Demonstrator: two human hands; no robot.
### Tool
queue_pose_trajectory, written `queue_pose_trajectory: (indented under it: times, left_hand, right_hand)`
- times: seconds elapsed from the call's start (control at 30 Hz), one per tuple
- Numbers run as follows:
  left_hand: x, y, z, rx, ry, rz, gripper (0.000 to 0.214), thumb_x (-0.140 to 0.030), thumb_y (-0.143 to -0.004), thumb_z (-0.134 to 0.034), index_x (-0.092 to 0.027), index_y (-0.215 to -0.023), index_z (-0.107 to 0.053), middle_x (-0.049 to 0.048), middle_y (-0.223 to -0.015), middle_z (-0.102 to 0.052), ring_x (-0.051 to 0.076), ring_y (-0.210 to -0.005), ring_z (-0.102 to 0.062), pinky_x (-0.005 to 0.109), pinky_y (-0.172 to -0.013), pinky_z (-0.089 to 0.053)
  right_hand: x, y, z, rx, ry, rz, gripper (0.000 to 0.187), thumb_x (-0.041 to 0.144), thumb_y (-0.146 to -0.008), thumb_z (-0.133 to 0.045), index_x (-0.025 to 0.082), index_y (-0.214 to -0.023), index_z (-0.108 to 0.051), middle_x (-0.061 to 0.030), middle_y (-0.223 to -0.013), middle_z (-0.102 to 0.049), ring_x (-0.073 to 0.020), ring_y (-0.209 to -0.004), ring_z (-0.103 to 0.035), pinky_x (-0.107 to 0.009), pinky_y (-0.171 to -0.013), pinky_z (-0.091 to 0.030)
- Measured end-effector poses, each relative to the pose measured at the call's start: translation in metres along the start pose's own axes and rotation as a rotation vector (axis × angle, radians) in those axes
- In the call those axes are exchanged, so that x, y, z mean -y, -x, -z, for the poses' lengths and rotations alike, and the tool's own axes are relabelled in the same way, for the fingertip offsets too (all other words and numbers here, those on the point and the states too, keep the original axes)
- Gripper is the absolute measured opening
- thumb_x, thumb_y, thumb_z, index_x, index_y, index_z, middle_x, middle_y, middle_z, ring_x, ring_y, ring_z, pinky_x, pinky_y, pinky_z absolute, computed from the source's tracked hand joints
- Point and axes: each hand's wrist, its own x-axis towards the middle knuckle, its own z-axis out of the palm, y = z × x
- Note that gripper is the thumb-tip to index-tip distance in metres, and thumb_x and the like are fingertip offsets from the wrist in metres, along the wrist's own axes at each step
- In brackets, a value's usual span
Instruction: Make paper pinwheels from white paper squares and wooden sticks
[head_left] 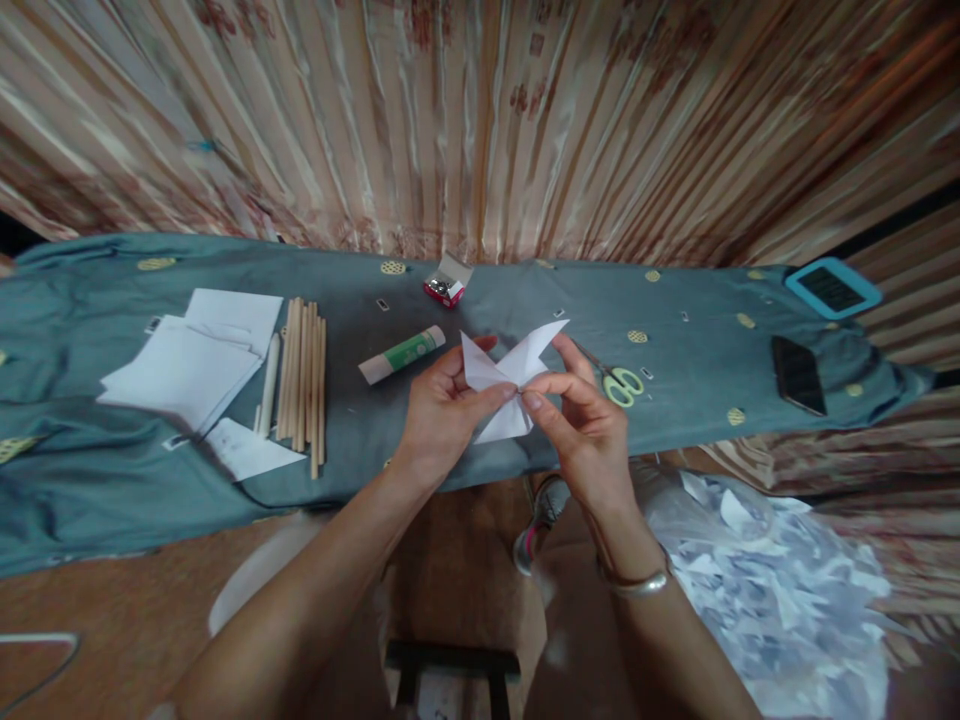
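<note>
- My left hand (pixel 436 415) pinches the white paper (pixel 528 358) between thumb and fingers; my right hand (pixel 592 430) pinches it at its middle, the thumbs nearly meeting there.
- The paper is held above the near edge of the cloth-covered counter (pixel 690 385), its points standing up at far left and far right. Anything tiny between my fingertips is too small to tell.
- If I ease either thumb, I think the bent points could spring open.
- Pinching too hard could crease or tear the middle, as the paper looks thin.
- The glue stick (pixel 403 354) lies just left of my hands and could roll if I knock it.
- The scissors (pixel 622 387) lie close by my right hand; a careless sweep could catch them.
- Farther off, the small red box (pixel 445 288) stands open, so a bump could spill its contents.
</note>
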Motion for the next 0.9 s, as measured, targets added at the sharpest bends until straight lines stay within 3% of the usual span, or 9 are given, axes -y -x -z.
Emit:
queue_pose_trajectory:
  times: [0.47,0.67,0.8,0.9]
  left_hand:
    - [0.003,-0.001,0.000,0.024,0.067,0.030,0.050,-0.020,-0.055,-0.085,-0.015,-0.102,-0.067,-0.0016,-0.078,-0.073,0.011,-0.065,-0.063,0.024,-0.067,-0.052]
    - [0.005,-0.006,0.008,-0.017,0.037,0.012,0.052,-0.024,-0.054,-0.086,-0.015,-0.101,-0.069,0.0017,-0.083,-0.074,0.015,-0.073,-0.067,0.029,-0.074,-0.053]
    - [0.007,-0.010,0.015,-0.060,0.051,0.014,0.052,-0.022,-0.052,-0.087,-0.016,-0.100,-0.069,0.0017,-0.084,-0.074,0.015,-0.073,-0.067,0.029,-0.075,-0.053]
    - [0.008,-0.009,0.017,-0.070,0.047,0.026,0.052,-0.022,-0.050,-0.088,-0.016,-0.099,-0.069,0.0012,-0.082,-0.074,0.015,-0.071,-0.067,0.029,-0.073,-0.053]
  right_hand:
    - [-0.001,0.001,0.001,0.021,-0.078,-0.026,0.010,0.035,-0.083,-0.069,0.025,-0.081,-0.071,-0.0027,-0.142,-0.055,-0.0252,-0.137,-0.045,-0.050,-0.113,-0.034]
    - [-0.010,-0.007,0.017,-0.057,-0.073,0.004,0.009,0.033,-0.082,-0.069,0.024,-0.082,-0.070,-0.0053,-0.139,-0.058,-0.0253,-0.137,-0.044,-0.052,-0.113,-0.031]
    - [-0.038,-0.012,0.028,-0.089,0.224,-0.013,0.007,0.029,-0.078,-0.068,0.022,-0.076,-0.069,-0.0077,-0.129,-0.063,-0.0269,-0.127,-0.053,-0.055,-0.112,-0.030]
    - [-0.059,-0.012,0.026,-0.003,0.473,0.023,0.007,0.024,-0.078,-0.062,0.022,-0.075,-0.068,-0.0103,-0.125,-0.065,-0.0285,-0.122,-0.056,-0.055,-0.107,-0.036]
